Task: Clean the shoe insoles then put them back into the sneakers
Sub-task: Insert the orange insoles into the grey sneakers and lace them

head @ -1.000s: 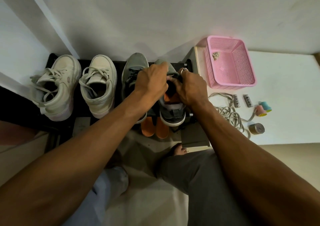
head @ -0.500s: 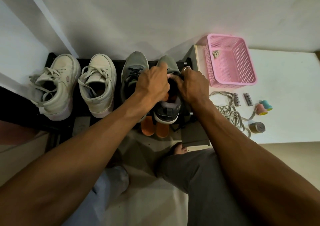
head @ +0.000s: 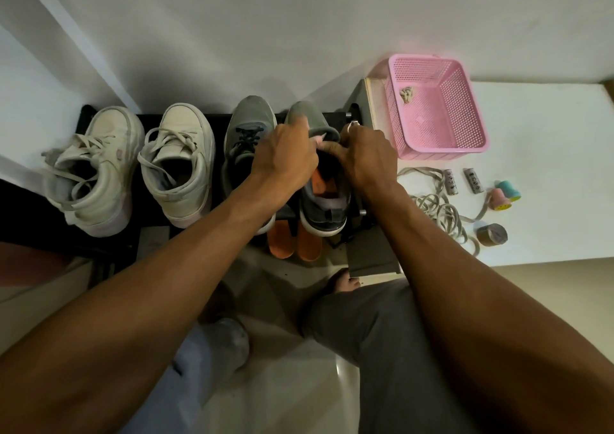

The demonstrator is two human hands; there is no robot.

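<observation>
— What sort of place?
— Looks like a home, a corner for shoes by a plain white wall (head: pixel 299 34).
— Why a home?
— Low black shoe rack (head: pixel 219 124) with white sneakers (head: pixel 176 164) and grey sneakers (head: pixel 247 134) on top. Right of the rack, a pink basket (head: pixel 445 152), a loose cord (head: pixel 438 211), a tape roll (head: pixel 491 234). In front of the rack, a bare foot (head: pixel 342 284).

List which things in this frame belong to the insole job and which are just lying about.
In the job: left hand and right hand, both gripping the held grey sneaker; orange insole inside it; second grey sneaker beside it.
Lying about: white sneakers, pink basket, coiled grey strap, tape roll, two small spools.
</observation>
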